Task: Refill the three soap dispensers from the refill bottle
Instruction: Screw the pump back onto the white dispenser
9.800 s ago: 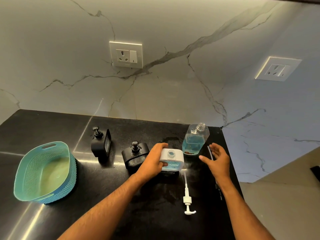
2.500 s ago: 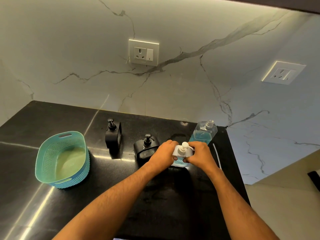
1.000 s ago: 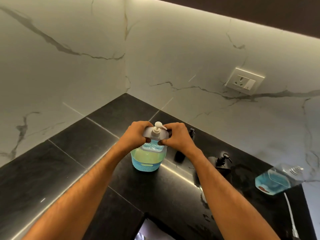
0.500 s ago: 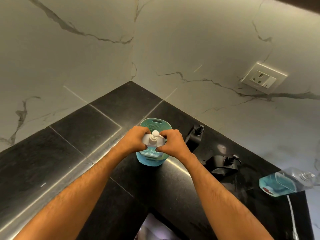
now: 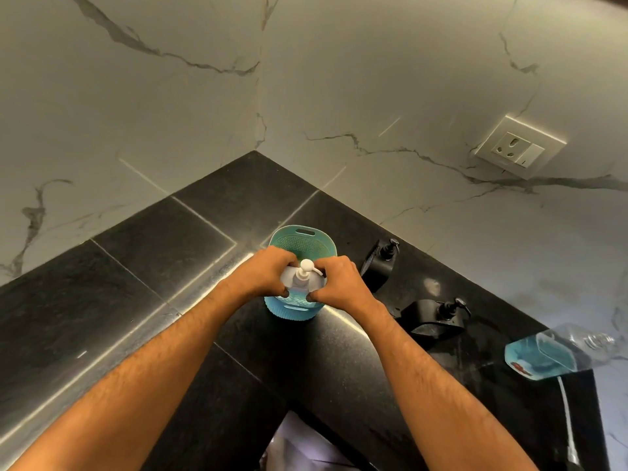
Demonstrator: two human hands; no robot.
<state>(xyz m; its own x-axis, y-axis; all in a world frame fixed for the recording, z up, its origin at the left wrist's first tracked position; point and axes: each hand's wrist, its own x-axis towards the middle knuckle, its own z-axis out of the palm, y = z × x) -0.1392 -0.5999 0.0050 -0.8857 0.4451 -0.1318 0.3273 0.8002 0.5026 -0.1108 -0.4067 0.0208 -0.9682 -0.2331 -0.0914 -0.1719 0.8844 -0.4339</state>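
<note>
White dispenser (image 5: pixel 300 283) is held over the teal basket (image 5: pixel 300 244), which sits on the black counter (image 5: pixel 153 260) near frame centre. Left hand (image 5: pixel 268 275) is wrapped on the dispenser's 9 o'clock side, right hand (image 5: pixel 339 280) on its 3 o'clock side; fingers of both are curled closed against the body, thumbs pressed on the near face. Blue liquid is visible through the lower body, so it reads as already filled. Whether the base has touched the basket floor can't be told.

Step in hand, as judged: the filled dispenser is being set down into the basket. To be done well: body kept upright, lowered straight between the basket walls, grip released only once the base is seated flat. Pump head (image 5: pixel 307 265) should not be pressed, or soap gets squirted.

Orientation: long axis roughly vertical, pump end up toward the camera. Nozzle points toward about 3 o'clock, against the right hand.

Two black dispensers are left on the counter: one (image 5: pixel 380 263) just beside the basket at its 3 o'clock, another (image 5: pixel 435 317) further out at 4 o'clock. Refill bottle (image 5: pixel 543 355) stands at the far 4 o'clock edge, uncapped, partly full of blue liquid.
</note>
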